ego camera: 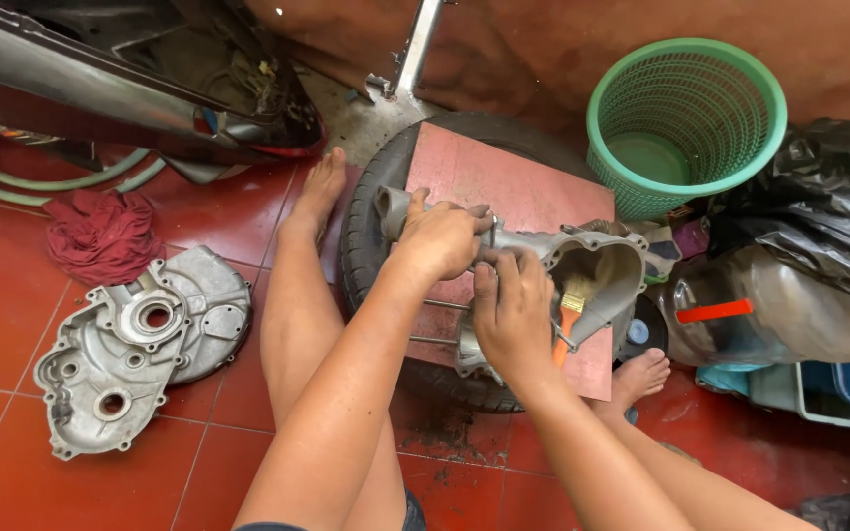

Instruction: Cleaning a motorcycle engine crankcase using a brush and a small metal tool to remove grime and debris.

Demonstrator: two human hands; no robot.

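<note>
A grey metal engine casing (597, 261) rests on a pink board (504, 182) laid across a black tyre (366, 246). My left hand (440, 236) grips the casing's narrow left end from above. My right hand (514, 310) holds an orange-handled paintbrush (571, 315) at the casing's near edge, its pale bristles reaching into the open cavity. My bare legs and feet lie on either side of the tyre.
A grey metal engine cover (135, 344) lies on the red tiled floor at left, by a red rag (100, 236) and a green hose (51, 182). A green mesh basket (686, 123), black plastic bags (828, 216) and a blue tray (838, 388) stand at right. A dark scooter body (130, 79) sits at top left.
</note>
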